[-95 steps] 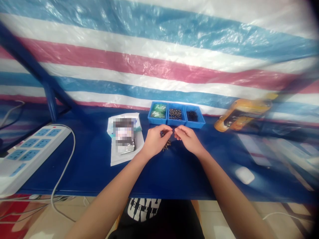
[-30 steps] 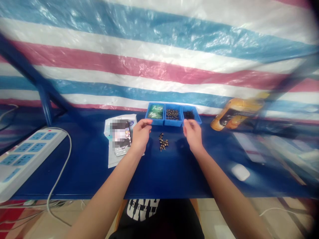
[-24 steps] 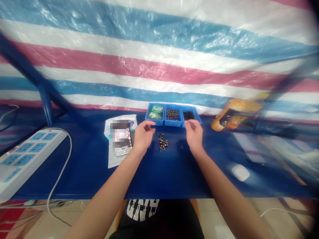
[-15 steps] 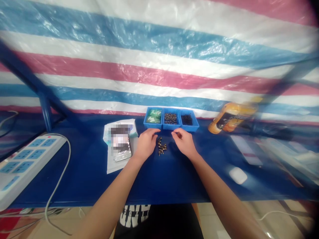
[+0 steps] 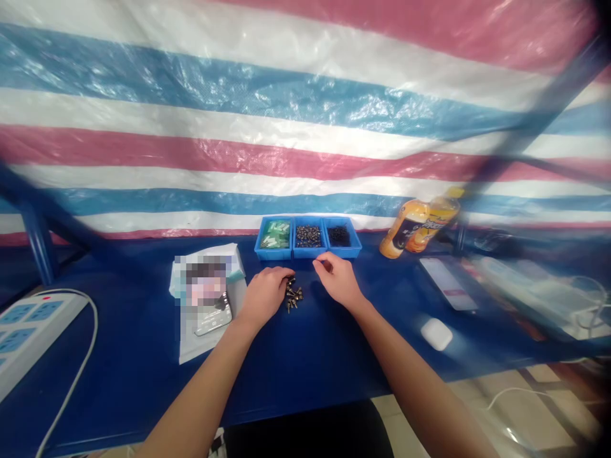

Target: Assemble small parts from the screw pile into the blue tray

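- While the person sits at a dark blue table [image 5: 143, 388], a white power strip [image 5: 28, 324] with blue socket panels lies at the far left, and its white cable runs along the table.
- Right of it lies a white packet [image 5: 191, 350], with a smartphone [image 5: 213, 315] on top; part of this area is blurred.
- The left hand [image 5: 265, 296] is palm down, just beside the screws. Its fingers [image 5: 281, 275] are curved and partly open. I see nothing in them, but I cannot tell if they hold a very small piece.
- A small pile of bronze-coloured screws [image 5: 292, 296] lies on the table between the hands, just in front of the tray. The screws point in mixed directions, so they share no single long axis.
- The right hand [image 5: 337, 277] is near the pile, and its fingers [image 5: 322, 259] are bent, nearly closed to a pinch. I cannot tell if they hold something.
- A blue three-part tray [image 5: 308, 256] has green packets [image 5: 275, 234] on the left, bronze-coloured screws [image 5: 308, 236] in the middle and small black screws [image 5: 338, 235] on the right.
- Farther right stand a plastic bottle [image 5: 420, 226] with orange liquid and a white mouse [image 5: 436, 333].
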The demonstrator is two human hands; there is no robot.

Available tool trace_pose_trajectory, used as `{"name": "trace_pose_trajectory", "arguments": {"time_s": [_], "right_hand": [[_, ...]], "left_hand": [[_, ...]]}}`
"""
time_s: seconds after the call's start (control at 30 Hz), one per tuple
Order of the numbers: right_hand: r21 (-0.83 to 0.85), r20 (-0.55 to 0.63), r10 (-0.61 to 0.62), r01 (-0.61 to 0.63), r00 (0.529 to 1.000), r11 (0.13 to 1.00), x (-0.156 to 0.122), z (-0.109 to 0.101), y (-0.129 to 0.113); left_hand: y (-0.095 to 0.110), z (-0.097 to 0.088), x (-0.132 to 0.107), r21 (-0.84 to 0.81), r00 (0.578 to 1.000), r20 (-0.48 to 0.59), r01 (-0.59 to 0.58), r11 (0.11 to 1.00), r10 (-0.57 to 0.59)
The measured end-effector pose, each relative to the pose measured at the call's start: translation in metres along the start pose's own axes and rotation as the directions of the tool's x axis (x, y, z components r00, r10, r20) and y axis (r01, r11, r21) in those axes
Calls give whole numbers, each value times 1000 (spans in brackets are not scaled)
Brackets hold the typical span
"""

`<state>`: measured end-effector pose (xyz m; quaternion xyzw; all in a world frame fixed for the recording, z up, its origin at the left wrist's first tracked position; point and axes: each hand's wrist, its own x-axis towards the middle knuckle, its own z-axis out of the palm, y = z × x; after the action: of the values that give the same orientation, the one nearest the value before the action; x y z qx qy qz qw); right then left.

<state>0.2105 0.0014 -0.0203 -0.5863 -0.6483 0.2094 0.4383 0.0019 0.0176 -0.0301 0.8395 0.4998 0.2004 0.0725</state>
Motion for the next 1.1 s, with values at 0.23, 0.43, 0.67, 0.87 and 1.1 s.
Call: {"name": "trace_pose_trajectory", "arguments": {"time_s": [0.23,0.43,0.67,0.87,1.1], "right_hand": [[-30,75,-63,66,995,997,-4,3,-4],[-39,77,-69,73,995,997,-4,1,-5],[-11,132,-122,125,984,992,-8,7,-9],[43,155,-249,245,956,969,-10,9,-13],[-10,110,-290,292,951,956,-9,8,-12]], "left_hand": [[16,-9,-2,250,995,63,55,967,-73],[16,-9,-1,323,998,46,34,946,-52],[9,-11,-2,171,991,-136,24,985,0],[19,-9,-2,-224,966,-257,-62,973,3],[25,-6,-4,-389,958,-281,-63,919,-54]]}}
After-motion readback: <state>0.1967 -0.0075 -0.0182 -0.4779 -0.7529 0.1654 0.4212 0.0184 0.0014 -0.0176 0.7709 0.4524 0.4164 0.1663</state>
